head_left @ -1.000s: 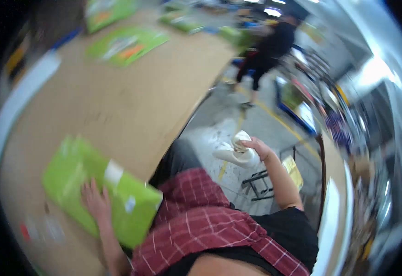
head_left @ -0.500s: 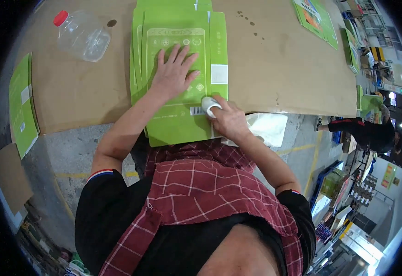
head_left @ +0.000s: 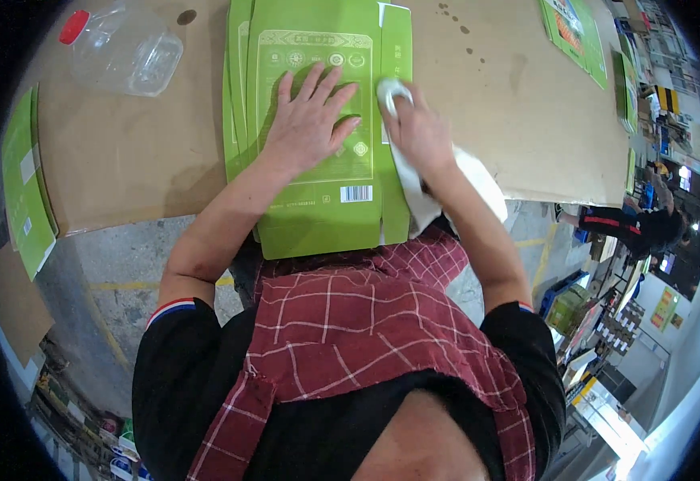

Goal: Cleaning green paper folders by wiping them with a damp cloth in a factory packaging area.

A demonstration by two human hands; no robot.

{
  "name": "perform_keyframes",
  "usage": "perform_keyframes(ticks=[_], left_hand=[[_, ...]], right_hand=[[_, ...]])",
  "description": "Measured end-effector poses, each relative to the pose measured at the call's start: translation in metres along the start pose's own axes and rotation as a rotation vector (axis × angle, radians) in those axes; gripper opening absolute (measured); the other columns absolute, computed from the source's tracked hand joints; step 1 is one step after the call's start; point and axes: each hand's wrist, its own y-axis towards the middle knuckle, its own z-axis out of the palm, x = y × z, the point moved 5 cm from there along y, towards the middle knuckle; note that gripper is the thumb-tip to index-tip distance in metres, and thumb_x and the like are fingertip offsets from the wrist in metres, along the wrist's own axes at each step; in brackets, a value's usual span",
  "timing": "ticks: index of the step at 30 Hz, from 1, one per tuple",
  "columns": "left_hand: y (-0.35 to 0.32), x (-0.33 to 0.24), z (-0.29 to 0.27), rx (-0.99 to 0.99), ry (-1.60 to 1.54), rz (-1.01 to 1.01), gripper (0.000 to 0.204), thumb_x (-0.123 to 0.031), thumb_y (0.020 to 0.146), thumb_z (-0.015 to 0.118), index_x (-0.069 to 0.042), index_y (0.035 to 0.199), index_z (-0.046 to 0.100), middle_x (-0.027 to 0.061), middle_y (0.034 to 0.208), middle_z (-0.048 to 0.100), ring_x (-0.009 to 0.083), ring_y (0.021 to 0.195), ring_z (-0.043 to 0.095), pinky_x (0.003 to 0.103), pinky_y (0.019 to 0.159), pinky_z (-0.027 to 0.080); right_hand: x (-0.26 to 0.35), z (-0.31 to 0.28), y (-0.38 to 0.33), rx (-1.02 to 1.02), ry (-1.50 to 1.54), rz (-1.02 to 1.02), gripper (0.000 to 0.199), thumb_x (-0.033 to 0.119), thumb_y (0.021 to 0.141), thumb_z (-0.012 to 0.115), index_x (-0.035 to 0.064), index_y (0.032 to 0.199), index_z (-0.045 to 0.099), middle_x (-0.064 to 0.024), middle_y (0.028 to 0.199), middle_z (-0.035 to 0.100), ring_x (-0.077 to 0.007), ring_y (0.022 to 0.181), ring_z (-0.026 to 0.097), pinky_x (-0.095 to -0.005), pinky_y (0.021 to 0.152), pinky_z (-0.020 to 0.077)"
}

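Spread and gripping nothing, the left hand [head_left: 306, 124] is laid palm-down on the printed face of the top green carton [head_left: 310, 224], while a white cloth [head_left: 478, 188] is bunched and grasped in the right hand [head_left: 420, 132] at that carton's right side panel. Whether the panel is being pressed cannot be told.

At the far left, more flat green cartons [head_left: 20, 188] are seen by the table's near edge. Farther in, a clear plastic bottle [head_left: 137, 60], topped with a red cap [head_left: 74, 27], is laid on the brown tabletop [head_left: 518, 120]. In the middle, the top carton is stacked on others, whose edges are shown along its left side; its near end is extended over the table edge. Right of it, the loose end of the cloth is draped below the right wrist. Dark spots are scattered beyond, and green packages [head_left: 578, 40] are placed at the table's far right. Past the table, a dark-clothed co-worker [head_left: 639, 228] is seen.
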Motion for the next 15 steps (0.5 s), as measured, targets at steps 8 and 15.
perform_keyframes(ticks=[8,15], left_hand=[[-0.002,0.002,-0.002,-0.034,-0.041,0.012,0.047,-0.043,0.085,0.039,-0.014,0.122,0.04,0.0118,0.131,0.032,0.0282,0.125,0.024,0.053,0.1,0.012],[0.0,-0.001,-0.006,-0.062,-0.08,0.029,0.045,-0.04,0.084,0.043,-0.013,0.12,0.042,0.0128,0.129,0.035,0.0288,0.123,0.027,0.054,0.098,0.014]], right_hand=[[0.018,-0.003,-0.114,0.258,0.142,-0.339,0.021,0.012,0.063,0.063,0.0106,0.084,0.061,-0.0066,0.113,0.047,-0.0222,0.085,0.056,-0.0323,0.058,0.0512],[-0.006,-0.007,0.057,-0.093,-0.101,-0.126,0.022,0.025,0.076,0.055,0.0105,0.093,0.058,-0.008,0.107,0.052,-0.0282,0.069,0.06,-0.0375,0.056,0.05]])
